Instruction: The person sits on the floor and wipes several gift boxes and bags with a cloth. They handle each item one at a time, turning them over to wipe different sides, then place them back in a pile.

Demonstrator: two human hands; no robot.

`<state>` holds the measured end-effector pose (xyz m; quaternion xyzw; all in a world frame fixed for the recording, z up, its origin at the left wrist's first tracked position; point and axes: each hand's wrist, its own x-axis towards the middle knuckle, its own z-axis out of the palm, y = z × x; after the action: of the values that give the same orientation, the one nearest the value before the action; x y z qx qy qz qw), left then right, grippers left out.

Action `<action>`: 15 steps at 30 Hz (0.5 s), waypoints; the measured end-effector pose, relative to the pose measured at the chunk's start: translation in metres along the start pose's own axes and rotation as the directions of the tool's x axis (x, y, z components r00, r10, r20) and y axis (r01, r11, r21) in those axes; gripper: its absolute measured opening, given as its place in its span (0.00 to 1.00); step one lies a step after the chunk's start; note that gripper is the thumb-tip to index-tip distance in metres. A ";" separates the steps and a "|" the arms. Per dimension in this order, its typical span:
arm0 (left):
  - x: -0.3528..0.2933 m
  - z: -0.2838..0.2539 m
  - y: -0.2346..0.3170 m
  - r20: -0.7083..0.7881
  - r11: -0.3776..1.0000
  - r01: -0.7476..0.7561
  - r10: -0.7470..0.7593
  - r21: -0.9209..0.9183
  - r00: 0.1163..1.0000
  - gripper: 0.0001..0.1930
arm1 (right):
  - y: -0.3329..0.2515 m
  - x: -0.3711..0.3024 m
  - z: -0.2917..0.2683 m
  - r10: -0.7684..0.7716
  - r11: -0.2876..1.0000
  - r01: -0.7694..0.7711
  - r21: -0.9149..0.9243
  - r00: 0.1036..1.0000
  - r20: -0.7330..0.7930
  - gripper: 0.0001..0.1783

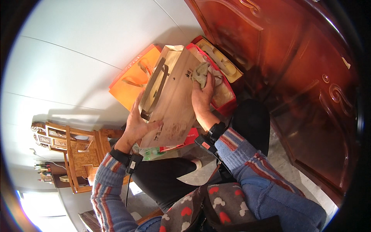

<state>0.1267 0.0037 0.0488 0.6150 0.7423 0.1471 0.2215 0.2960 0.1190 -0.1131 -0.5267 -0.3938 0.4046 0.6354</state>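
A pale wooden box (176, 96) with dark print on its broad face stands tilted in front of me. A dark brown strap handle (157, 87) runs along its left side. My left hand (135, 125) grips the lower left edge, thumb on the broad face and the other fingers partly hidden round the side. In my right hand (203, 98) is a crumpled grey-green cloth (201, 73), held against the upper right of that face, beside the print. Part of the right hand's fingers is covered by the cloth.
Behind the box, an orange gift bag (125, 87) leans at the white wall (77, 58). Open red box (228, 101) and yellow-lined box (232, 71) lie right of it. A carved red-brown wooden cabinet (305, 85) borders the right. A wooden chair (81, 154) stands at left.
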 end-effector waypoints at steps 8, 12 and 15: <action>-0.020 -0.009 -0.021 0.053 0.995 0.017 -0.012 -0.099 0.999 0.62 | 0.012 0.006 -0.003 0.083 0.996 -0.082 0.024 0.996 -0.027 0.30; -0.023 -0.012 -0.029 0.052 0.990 0.011 -0.003 -0.143 0.999 0.62 | 0.018 0.004 0.001 0.042 0.999 -0.042 -0.010 0.999 -0.012 0.30; -0.024 -0.021 -0.027 0.008 0.997 -0.070 0.070 0.023 0.998 0.63 | 0.025 0.001 0.008 0.055 0.998 -0.055 0.010 0.998 0.002 0.30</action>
<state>0.0969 -0.0240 0.0569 0.6436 0.7212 0.1441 0.2118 0.2864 0.1252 -0.1366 -0.5338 -0.3775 0.4244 0.6265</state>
